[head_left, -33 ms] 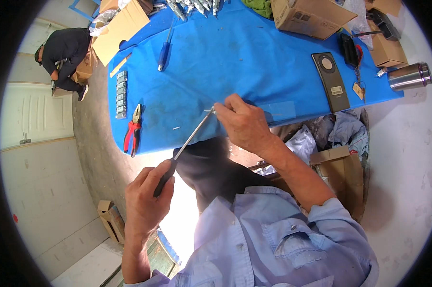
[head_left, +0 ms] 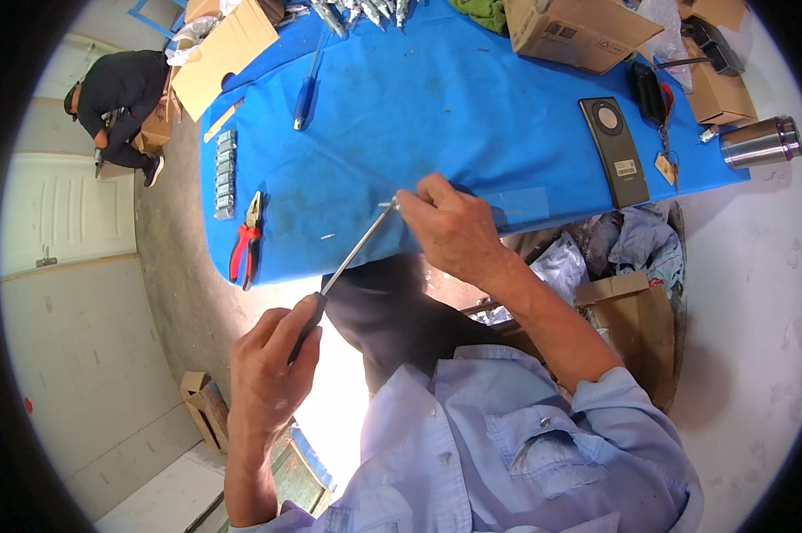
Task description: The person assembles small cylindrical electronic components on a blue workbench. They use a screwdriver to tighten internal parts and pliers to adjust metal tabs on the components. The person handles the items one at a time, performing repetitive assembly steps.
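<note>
My left hand (head_left: pixel 272 360) is closed around the black handle of a long screwdriver (head_left: pixel 352 258). Its metal shaft slants up to the right, to the near edge of the blue-covered table (head_left: pixel 472 115). My right hand (head_left: pixel 454 226) pinches a small metal part at the screwdriver's tip, just over the blue cloth. The part is mostly hidden by my fingers.
Red-handled pliers (head_left: pixel 246 240), a row of small metal pieces (head_left: pixel 225 173) and a blue screwdriver (head_left: pixel 308 89) lie at the table's left. A black phone (head_left: pixel 614 147), keys (head_left: pixel 654 98), a steel flask (head_left: pixel 761 142) and cardboard boxes (head_left: pixel 579 31) are at right. Another person (head_left: pixel 121 93) crouches far left.
</note>
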Demonstrator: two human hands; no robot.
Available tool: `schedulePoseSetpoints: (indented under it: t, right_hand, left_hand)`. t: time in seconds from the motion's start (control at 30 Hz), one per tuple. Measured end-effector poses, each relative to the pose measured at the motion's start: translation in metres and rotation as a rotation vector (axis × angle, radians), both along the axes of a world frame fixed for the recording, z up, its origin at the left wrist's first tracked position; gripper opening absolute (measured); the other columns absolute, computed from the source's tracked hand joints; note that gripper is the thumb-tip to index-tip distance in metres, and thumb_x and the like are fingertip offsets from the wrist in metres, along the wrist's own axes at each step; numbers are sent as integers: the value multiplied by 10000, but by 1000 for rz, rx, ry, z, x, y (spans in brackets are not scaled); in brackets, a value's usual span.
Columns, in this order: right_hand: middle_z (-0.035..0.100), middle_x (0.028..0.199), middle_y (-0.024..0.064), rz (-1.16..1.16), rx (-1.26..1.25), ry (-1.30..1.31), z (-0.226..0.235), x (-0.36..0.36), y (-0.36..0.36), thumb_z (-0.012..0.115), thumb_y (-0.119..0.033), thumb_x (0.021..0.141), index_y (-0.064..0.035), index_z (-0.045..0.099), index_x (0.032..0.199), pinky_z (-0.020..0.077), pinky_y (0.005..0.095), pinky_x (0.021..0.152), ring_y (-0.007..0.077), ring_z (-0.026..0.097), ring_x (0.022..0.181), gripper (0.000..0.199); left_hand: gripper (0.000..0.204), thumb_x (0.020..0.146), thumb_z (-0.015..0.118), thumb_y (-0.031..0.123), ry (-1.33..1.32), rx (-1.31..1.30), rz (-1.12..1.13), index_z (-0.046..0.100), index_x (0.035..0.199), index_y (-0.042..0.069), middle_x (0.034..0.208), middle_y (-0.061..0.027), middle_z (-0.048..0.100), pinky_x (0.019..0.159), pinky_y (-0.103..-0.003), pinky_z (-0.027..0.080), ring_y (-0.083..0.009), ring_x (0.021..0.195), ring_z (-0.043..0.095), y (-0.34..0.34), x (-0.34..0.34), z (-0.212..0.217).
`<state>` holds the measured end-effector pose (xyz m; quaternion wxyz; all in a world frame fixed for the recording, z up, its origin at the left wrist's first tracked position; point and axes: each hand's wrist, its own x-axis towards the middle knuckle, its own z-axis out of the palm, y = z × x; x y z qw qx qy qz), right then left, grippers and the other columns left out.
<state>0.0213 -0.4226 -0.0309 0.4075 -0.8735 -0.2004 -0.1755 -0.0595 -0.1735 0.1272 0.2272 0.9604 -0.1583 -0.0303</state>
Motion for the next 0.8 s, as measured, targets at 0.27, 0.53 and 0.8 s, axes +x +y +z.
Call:
schedulePoseSetpoints:
  t: [0.27,0.53,0.8]
  right_hand:
    - [551,910,93,-3,-18,17,3,0,0,693,-93,927,-50,709,1086,513,425,587,287,652,705,165]
    - [601,906,76,-29,11,8,3,0,1,768,-95,870,-78,751,1087,541,390,587,266,660,702,219]
    - [589,925,69,-72,13,22,4,-3,7,785,-135,859,-69,720,1028,535,405,621,268,675,753,193]
  left_hand:
    - [378,825,779,-49,-101,98,-160,734,1178,80,902,-87,703,622,-348,543,-255,729,693,17,18,10]
    - [353,823,772,-29,15,-1,-25,739,1163,58,898,-115,736,635,-327,564,-250,724,731,20,22,24]
    - [350,828,768,-22,138,-66,141,735,1176,-6,927,-148,755,683,-285,547,-194,775,732,4,-3,23]
